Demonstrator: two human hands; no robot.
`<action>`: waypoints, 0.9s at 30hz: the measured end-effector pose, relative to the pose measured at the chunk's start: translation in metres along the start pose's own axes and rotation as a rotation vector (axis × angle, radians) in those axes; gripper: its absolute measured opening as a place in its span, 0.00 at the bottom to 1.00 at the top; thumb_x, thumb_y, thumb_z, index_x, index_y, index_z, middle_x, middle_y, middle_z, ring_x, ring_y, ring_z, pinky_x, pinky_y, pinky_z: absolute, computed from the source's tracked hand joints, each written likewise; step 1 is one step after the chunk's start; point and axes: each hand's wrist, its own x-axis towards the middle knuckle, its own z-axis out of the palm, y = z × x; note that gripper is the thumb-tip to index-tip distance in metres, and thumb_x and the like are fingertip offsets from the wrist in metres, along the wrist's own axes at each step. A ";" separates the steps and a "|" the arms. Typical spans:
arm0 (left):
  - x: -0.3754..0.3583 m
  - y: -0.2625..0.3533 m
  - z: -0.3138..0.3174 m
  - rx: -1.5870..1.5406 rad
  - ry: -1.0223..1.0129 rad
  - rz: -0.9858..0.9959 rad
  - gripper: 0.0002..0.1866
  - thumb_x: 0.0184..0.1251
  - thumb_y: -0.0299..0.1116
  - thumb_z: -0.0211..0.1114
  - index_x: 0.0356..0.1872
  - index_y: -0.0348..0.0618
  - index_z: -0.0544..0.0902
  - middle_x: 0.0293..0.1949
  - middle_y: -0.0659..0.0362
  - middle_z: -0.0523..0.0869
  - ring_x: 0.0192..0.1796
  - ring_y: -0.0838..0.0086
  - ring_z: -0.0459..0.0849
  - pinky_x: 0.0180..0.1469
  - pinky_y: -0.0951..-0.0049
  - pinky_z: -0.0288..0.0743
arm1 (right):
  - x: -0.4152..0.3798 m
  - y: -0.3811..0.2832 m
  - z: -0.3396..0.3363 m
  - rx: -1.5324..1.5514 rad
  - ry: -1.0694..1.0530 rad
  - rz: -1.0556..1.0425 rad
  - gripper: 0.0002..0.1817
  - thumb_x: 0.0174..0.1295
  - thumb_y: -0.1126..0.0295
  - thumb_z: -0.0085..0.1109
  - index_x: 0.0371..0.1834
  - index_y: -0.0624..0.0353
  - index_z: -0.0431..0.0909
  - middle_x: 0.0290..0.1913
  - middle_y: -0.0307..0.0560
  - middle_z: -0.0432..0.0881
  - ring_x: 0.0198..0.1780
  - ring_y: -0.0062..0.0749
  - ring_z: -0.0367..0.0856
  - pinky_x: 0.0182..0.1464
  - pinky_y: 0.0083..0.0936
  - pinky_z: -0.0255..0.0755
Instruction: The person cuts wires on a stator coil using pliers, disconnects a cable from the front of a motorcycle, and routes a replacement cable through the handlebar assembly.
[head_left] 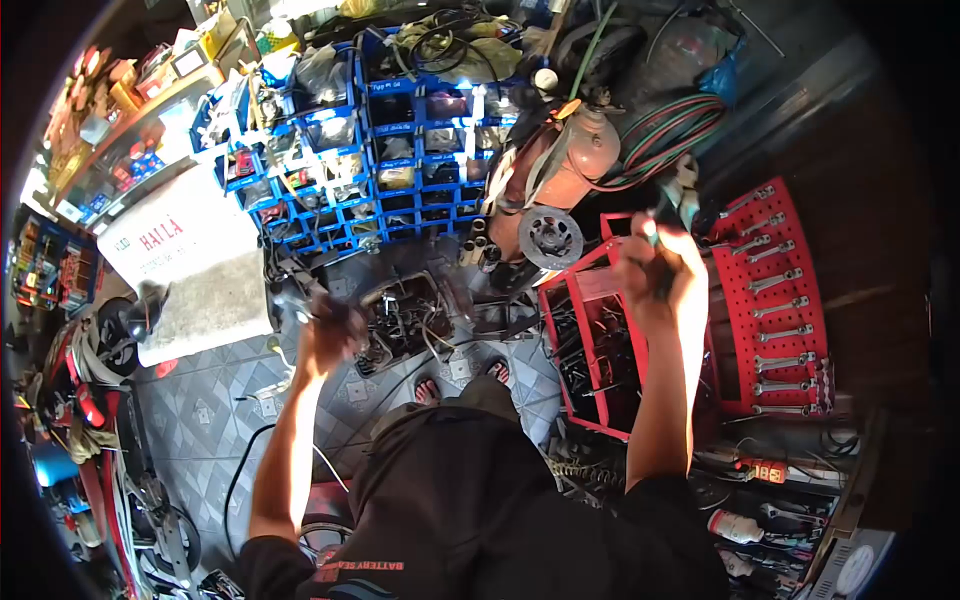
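My left hand (328, 338) is over the floor beside a dark tray of metal parts (405, 320). Its fingers are curled and blurred, and a small shiny thing shows at them, too unclear to name. Raised at the right, my right hand (660, 262) is closed on a tool with teal handles (655, 232), above the red tool tray (600, 370). The metal head of that tool is blurred against the dark background.
Blue parts bins (400, 150) stand ahead. Right of them are an orange cylinder (592, 150), a grey disc (550, 237) and coiled hoses (680, 140). A red wrench board (780, 300) is far right. A printed white sheet (190, 260) lies at left.
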 end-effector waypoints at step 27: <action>-0.026 -0.029 -0.011 -0.567 0.155 -0.061 0.11 0.68 0.38 0.59 0.37 0.39 0.74 0.34 0.58 0.78 0.28 0.72 0.76 0.29 0.77 0.75 | -0.030 -0.045 -0.034 0.015 -0.060 -0.088 0.05 0.60 0.75 0.53 0.37 0.64 0.69 0.38 0.43 0.72 0.33 0.26 0.70 0.32 0.21 0.66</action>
